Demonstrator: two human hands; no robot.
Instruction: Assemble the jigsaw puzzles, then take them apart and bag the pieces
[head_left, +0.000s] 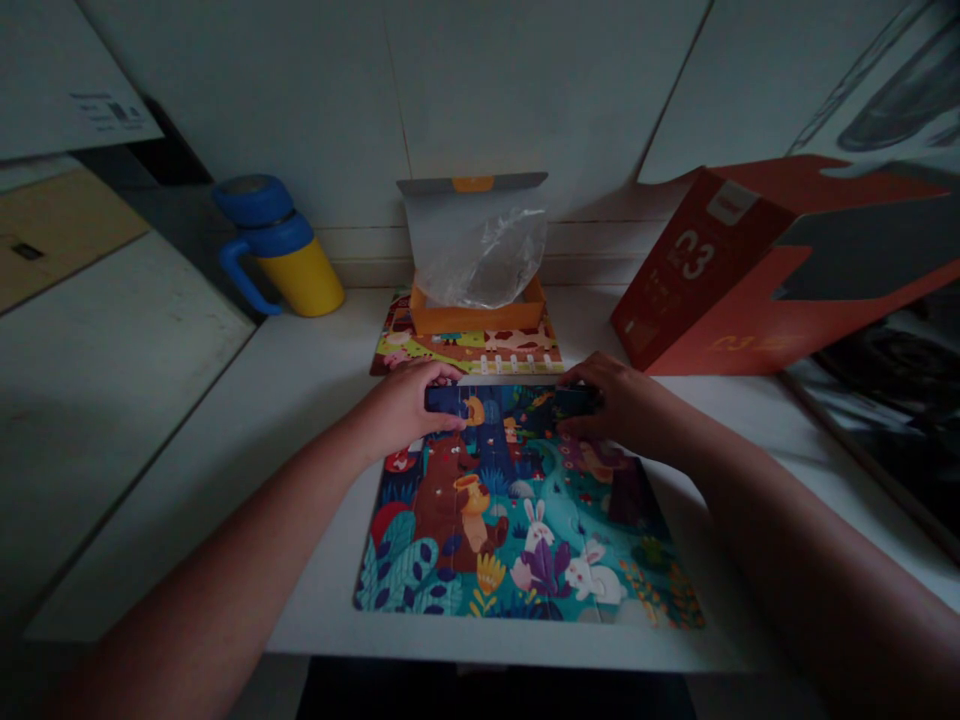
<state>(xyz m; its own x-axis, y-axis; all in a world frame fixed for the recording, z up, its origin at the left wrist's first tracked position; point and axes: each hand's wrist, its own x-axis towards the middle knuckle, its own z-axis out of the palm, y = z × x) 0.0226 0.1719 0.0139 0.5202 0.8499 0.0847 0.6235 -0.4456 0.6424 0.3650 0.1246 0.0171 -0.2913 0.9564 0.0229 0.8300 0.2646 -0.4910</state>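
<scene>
A jigsaw puzzle (525, 510) with a bear, a honey pot and white rabbits in a dark blue-green forest lies on the white table in front of me. Its pieces sit joined, with thin seams between them. My left hand (416, 405) grips the far left part of the puzzle, thumb on the picture and fingers curled at the far edge. At the far right part, my right hand (604, 400) holds it in the same way, thumb and fingers closed about the edge. Both hands partly cover the far corners.
Behind the puzzle, an orange box (476, 318) with its lid up holds a clear plastic bag (495, 260). It stands on a farm picture board (442, 352). A blue and yellow mug bottle (300, 265) is at left. A large red box (697, 270) stands at right.
</scene>
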